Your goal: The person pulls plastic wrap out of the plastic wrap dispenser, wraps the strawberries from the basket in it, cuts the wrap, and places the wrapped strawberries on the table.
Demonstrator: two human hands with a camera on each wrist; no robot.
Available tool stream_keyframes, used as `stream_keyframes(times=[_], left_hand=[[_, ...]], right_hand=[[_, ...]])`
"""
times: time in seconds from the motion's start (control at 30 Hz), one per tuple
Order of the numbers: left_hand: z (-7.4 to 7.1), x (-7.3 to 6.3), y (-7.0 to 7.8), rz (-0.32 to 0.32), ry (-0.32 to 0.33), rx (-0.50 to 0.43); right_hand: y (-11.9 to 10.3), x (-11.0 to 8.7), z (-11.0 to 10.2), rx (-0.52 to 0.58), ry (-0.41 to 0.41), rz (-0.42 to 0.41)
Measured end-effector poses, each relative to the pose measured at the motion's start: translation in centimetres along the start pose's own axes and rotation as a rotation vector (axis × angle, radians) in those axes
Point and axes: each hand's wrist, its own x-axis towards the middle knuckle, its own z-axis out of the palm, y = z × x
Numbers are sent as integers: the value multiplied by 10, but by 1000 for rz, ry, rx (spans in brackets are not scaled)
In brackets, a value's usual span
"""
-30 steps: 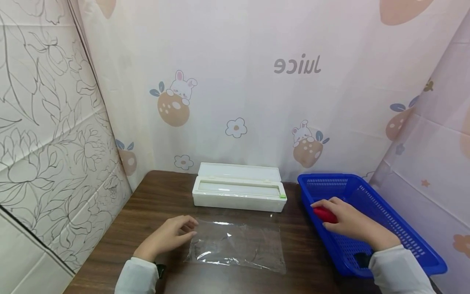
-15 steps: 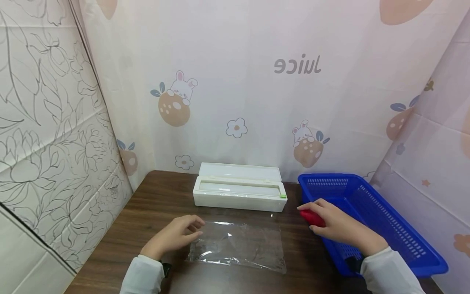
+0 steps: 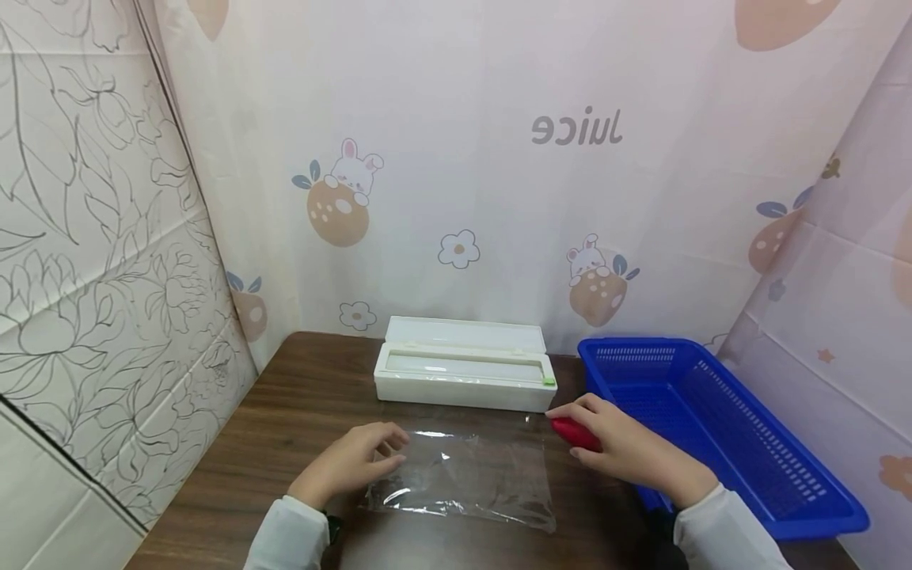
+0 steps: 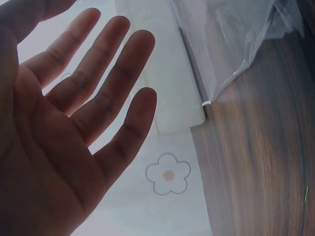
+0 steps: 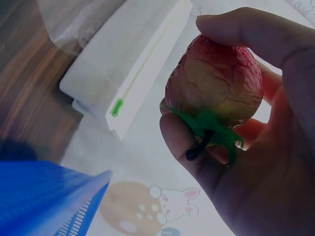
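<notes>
My right hand (image 3: 613,442) grips a red strawberry-like fruit (image 5: 214,83) between thumb and fingers. Up close in the right wrist view, the fruit has a wrinkled red and yellowish skin, a green leafy cap (image 5: 206,123) and a dark stem. It hangs over the table near the right end of a clear sheet of cling film (image 3: 477,483). That sheet lies spread on the table in front of a white cling film dispenser (image 3: 463,392). At the sheet's left edge hovers my left hand (image 3: 352,461), holding nothing; its fingers are spread and relaxed in the left wrist view.
A blue slotted plastic basket (image 3: 748,419) stands on the right of the table, partly behind my right forearm. The dispenser's lid (image 3: 463,332) is raised at the back, and a green slider (image 3: 549,381) sits at its right end. A printed curtain (image 3: 456,158) closes the back.
My right hand has carried the red fruit leftward from above the basket to the film's right end. My left hand has shifted slightly right, toward the film.
</notes>
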Motion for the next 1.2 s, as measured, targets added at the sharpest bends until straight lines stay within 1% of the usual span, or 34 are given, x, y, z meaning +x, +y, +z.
stream_keyframes(times=[0.1, 0.2, 0.4, 0.47, 0.63, 0.8, 0.97, 1.1, 1.2], left_hand=[[2, 1, 1, -13, 10, 6], [5, 3, 1, -16, 14, 5], [13, 8, 6, -30, 9, 49], [15, 10, 8, -26, 11, 62], [17, 12, 12, -24, 29, 77], [18, 13, 13, -21, 63, 82], [21, 17, 16, -6, 96, 25], [23, 24, 21, 26, 111, -30], [23, 29, 23, 53, 123, -49]], right_hand=[[-4, 3, 5, -5, -2, -7], [-7, 7, 14, -24, 20, -44], [-15, 19, 34, -51, 92, -184], [-17, 22, 39, -48, 109, -212], [-21, 27, 44, -39, 108, -205], [-26, 32, 47, -28, 116, -200], [-34, 40, 52, 16, 106, -189], [-39, 44, 55, 38, 91, -182], [-42, 48, 58, 54, 85, -189]])
